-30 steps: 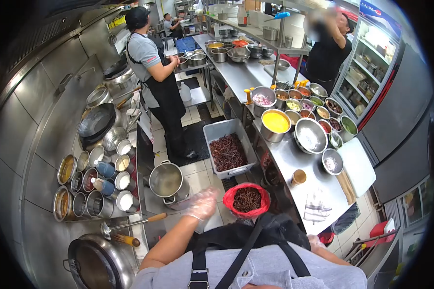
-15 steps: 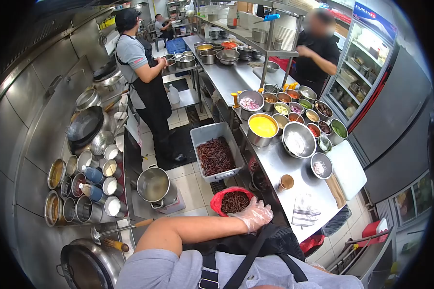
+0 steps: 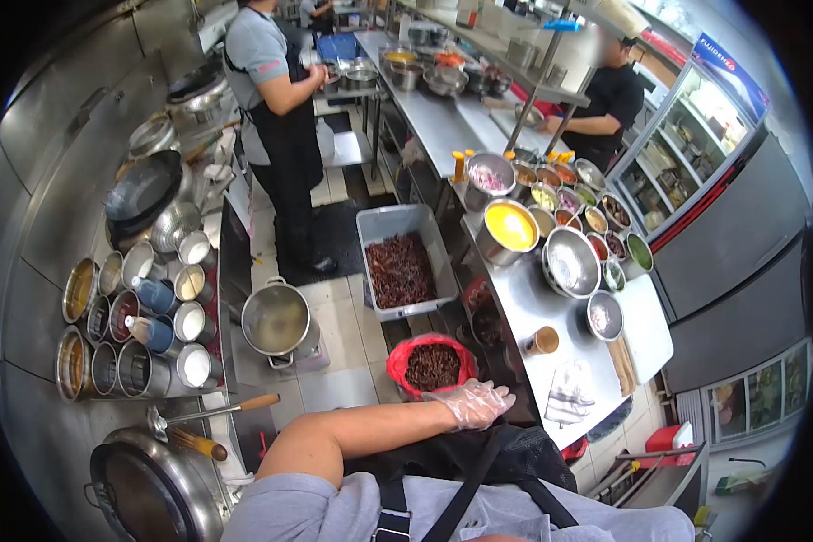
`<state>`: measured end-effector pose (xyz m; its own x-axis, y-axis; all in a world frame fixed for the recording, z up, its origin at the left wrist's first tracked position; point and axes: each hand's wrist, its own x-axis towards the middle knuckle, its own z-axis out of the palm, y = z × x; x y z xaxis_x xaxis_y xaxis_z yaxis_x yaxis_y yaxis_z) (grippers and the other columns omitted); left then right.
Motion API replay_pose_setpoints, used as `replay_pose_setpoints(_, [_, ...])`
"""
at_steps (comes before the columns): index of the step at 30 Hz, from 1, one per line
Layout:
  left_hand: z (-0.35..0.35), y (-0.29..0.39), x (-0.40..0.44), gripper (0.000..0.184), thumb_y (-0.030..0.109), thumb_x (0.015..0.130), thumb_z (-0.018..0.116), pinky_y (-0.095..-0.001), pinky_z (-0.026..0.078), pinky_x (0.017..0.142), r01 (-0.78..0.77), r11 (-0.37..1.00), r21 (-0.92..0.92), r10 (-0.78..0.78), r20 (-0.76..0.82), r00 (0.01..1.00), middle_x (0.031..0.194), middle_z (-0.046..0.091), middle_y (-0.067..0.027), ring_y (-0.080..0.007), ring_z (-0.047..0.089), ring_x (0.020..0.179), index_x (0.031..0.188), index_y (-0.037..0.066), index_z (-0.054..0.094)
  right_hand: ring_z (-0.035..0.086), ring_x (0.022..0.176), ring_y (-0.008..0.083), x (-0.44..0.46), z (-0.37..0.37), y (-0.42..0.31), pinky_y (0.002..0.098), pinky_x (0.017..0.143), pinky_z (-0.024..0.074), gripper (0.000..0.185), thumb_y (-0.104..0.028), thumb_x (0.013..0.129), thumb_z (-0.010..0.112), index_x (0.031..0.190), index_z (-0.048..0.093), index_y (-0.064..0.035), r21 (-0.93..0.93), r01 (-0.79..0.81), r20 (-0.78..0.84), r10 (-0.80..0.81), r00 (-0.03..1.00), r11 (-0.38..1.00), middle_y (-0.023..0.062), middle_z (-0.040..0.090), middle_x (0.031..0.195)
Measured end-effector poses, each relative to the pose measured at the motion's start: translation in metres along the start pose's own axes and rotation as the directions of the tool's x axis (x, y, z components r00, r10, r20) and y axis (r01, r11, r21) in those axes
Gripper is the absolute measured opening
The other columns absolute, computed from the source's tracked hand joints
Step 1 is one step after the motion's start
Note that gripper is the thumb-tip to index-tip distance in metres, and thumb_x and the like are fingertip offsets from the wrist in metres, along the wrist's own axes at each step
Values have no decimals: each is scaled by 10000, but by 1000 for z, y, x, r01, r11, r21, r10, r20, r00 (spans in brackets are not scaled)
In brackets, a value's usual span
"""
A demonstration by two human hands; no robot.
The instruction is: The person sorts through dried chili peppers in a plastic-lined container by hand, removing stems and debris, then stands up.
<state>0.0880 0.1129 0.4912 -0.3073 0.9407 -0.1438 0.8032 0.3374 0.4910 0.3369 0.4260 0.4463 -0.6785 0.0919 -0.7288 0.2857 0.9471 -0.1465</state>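
My left hand [image 3: 475,404], in a clear plastic glove, lies across my front with its fingers stretched to the right and nothing in it. It is at the near edge of a red-lined container [image 3: 397,366] that holds dark reddish-brown pieces [image 3: 433,368]. Beyond that container, a grey plastic tub [image 3: 434,237] on the floor holds more dark red pieces [image 3: 401,271]. My right hand does not show.
A large pot [image 3: 275,320] stands left of the red-lined container. The steel counter [image 3: 515,316] on the right bears many bowls. At the left are woks [image 3: 144,188] and sauce pots. One person [image 3: 280,117] stands ahead, another [image 3: 601,108] behind the counter.
From its place at the left, my left hand has crossed right to the red-lined container. The view has shifted, and the person behind the counter has lowered their arms.
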Motion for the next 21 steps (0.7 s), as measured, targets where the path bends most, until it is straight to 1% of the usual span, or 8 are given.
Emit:
replay_pose_setpoints(6, [103,-23,-5,548,125,942,479,-471,524,979,-17,985,-172,-42,-330,943,1426,542,-216,-392,597,1233,1481,34,432,736,926,313,-18,28,14,459,755,579,278,-360,935,537,986,708,-147,46,-98,120,92,988,994,109,742,1006])
replay_pose_setpoints(12, [240,-31,-13,542,187,869,574,-456,579,838,151,900,-408,-249,-198,948,1353,595,-200,-344,674,1074,1388,32,550,737,917,306,-46,55,33,450,747,579,266,-351,928,545,953,716,-148,31,-213,280,196,940,977,102,744,991])
replay_pose_setpoints(14, [260,-17,-7,549,200,863,580,-439,582,820,143,919,-367,-278,-347,896,1334,611,-171,-307,683,1063,1388,40,558,737,914,304,-56,62,37,447,745,579,263,-348,926,548,942,719,-149,25,-237,310,218,925,971,99,744,986])
replay_pose_setpoints(15, [266,-13,-2,594,155,882,563,-463,550,945,146,854,-499,-290,-224,931,1414,565,-172,-334,641,1180,1462,49,487,737,913,303,-59,64,39,446,744,579,262,-347,924,550,936,721,-149,16,-243,322,225,919,970,98,745,984])
replay_pose_setpoints(16, [264,-7,2,594,155,882,563,-463,550,945,141,848,-510,-286,-218,933,1414,565,-172,-334,641,1180,1462,49,487,737,912,302,-63,66,38,445,742,579,260,-345,923,551,931,722,-149,13,-243,329,226,917,970,97,745,981])
replay_pose_setpoints(18, [248,-3,8,663,100,896,529,-458,459,1099,199,642,-741,-310,-14,951,1505,484,-193,-376,546,1322,1540,58,376,737,909,299,-69,67,38,442,740,579,257,-342,921,554,920,725,-150,1,-227,328,214,920,974,94,746,976])
replay_pose_setpoints(19, [240,-8,9,719,69,899,507,-423,351,1197,160,486,-859,-206,65,976,1572,394,-215,-381,424,1432,1581,60,283,737,907,298,-70,68,38,440,739,579,256,-341,920,555,914,726,-150,-5,-207,323,197,926,978,93,746,974])
replay_pose_setpoints(21, [217,-7,10,725,78,898,529,-419,358,1191,151,445,-883,-240,45,970,1569,394,-221,-376,429,1429,1581,60,286,737,905,296,-72,69,39,438,736,579,254,-338,917,558,903,729,-150,-31,-147,311,150,939,989,91,747,969])
